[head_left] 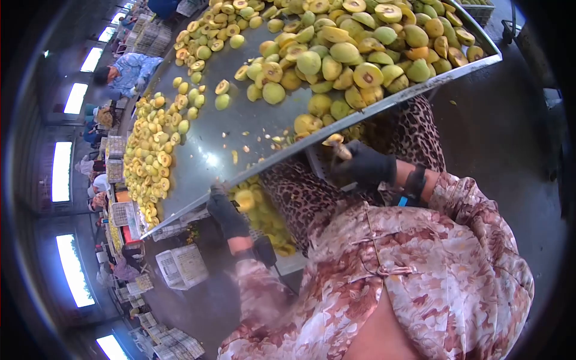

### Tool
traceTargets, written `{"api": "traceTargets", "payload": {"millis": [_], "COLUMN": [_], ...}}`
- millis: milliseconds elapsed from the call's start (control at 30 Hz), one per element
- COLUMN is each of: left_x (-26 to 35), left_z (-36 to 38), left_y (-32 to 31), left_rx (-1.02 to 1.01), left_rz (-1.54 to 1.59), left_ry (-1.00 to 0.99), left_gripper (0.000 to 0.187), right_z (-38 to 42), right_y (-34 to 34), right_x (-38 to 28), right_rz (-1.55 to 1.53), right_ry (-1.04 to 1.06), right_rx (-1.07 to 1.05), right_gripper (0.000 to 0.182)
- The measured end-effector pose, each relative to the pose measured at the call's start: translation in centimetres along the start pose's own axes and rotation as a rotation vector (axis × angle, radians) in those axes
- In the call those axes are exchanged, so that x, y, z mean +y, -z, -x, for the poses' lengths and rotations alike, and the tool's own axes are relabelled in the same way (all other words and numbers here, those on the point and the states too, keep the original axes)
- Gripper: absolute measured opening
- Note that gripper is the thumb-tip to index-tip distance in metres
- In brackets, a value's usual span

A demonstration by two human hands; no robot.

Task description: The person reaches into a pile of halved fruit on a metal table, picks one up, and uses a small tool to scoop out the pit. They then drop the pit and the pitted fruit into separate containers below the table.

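My right hand (362,164), in a dark glove with bare fingertips, is closed on a piece of yellow fruit (332,140) just outside the table's near edge. Whether a small tool is also in those fingers I cannot make out. My left hand (226,215), gloved alike, has its fingertips at the rim of the metal table (207,129); its finger pose is blurred. Beside it, below the rim, is a yellow fruit half (245,200) above a container of yellow fruit (273,231). A large pile of halved yellow-green fruit (345,53) covers the table's far right.
More halves (150,156) line the table's left side, with small scraps (246,149) in the middle. A white crate (182,266) stands on the floor at left. Across the table sits a co-worker in blue (133,71). Stacked crates (115,157) and other people line the hall.
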State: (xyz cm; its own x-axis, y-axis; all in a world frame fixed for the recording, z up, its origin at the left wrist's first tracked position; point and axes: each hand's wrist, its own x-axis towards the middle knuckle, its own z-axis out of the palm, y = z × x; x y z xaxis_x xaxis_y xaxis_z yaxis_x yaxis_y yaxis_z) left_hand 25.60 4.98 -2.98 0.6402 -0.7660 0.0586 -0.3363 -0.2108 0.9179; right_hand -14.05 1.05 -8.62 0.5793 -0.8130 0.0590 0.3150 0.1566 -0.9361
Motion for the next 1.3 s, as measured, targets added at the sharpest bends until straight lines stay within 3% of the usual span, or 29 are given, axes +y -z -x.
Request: {"api": "traceTargets", "payload": {"millis": [67, 133, 200, 267, 333, 367, 433, 500, 600, 633, 733, 833, 1033, 1167, 1233, 1300], "left_x": [1.0, 3.8, 3.9, 5.2, 3.8, 3.4, 3.3, 1.6, 7.1, 10.1, 12.2, 14.2, 15.0, 14.9, 15.0, 14.4], "left_z": [-2.7, -4.1, -7.5, -8.9, -10.1, -9.9, -8.3, -8.5, -4.2, -1.2, 5.3, 10.8, 13.5, 13.7, 14.3, 14.8], "left_y": [-1.7, -7.1, -13.8, -20.1, -25.0, -25.9, -25.5, -23.8, -19.7, -17.9, -16.1, -16.0, -17.1, -17.4, -17.7, -18.0], "left_rx": [-0.033, -0.126, -0.263, -0.418, -0.564, -0.509, -0.587, -0.522, -0.723, -0.774, -0.767, -0.831, -0.905, -0.858, -0.827, -0.796], "left_rz": [-0.386, -0.457, -0.376, -0.445, -0.512, -0.672, -0.707, -0.782, 0.046, 0.181, 0.241, 0.705, 0.833, 0.719, 0.707, 0.707], "left_ry": [-0.386, -0.769, -0.895, -1.025, -0.931, -0.967, -0.813, -0.976, -0.096, 0.000, -0.467, -0.109, -0.109, -0.305, -0.315, -0.245], "left_gripper": [0.035, 0.030, 0.029, 0.044, 0.060, 0.066, 0.069, 0.059, 0.042, 0.034, 0.038, 0.040, 0.043, 0.045, 0.044, 0.043], "right_z": [0.0, 0.4, 0.8, 1.1, 1.5, 1.7, 2.4, 2.6, 1.4, 0.7, -1.2, -2.1, -0.7, -0.1, 0.0, 0.0], "right_y": [2.3, 2.7, 1.7, 1.1, 1.5, 2.0, 3.0, 3.2, 2.0, 1.7, 0.1, -1.5, -1.8, -1.4, -1.9, -2.1], "right_x": [1.1, 2.6, 3.0, 1.9, -0.3, -0.9, -1.8, -1.7, -3.6, -2.8, -2.4, -3.2, -4.1, -5.0, -5.2, -4.7], "right_rz": [-0.415, 0.531, 0.715, 0.159, 0.178, 0.162, 0.176, 0.220, 0.398, 0.382, 0.551, 0.419, 0.533, 0.587, 0.634, 0.609], "right_ry": [-0.566, 0.017, 0.128, -0.259, -0.275, -0.269, -0.219, -0.130, 0.041, 0.128, 0.179, 0.257, 0.206, 0.253, 0.328, 0.233], "right_rx": [0.028, -0.149, -0.153, 0.011, 0.066, 0.105, 0.169, 0.205, 0.267, 0.267, 0.289, 0.315, 0.465, 0.410, 0.397, 0.368], "right_gripper": [0.006, 0.007, 0.007, 0.008, 0.009, 0.009, 0.010, 0.011, 0.013, 0.017, 0.021, 0.022, 0.019, 0.018, 0.018, 0.019]}}
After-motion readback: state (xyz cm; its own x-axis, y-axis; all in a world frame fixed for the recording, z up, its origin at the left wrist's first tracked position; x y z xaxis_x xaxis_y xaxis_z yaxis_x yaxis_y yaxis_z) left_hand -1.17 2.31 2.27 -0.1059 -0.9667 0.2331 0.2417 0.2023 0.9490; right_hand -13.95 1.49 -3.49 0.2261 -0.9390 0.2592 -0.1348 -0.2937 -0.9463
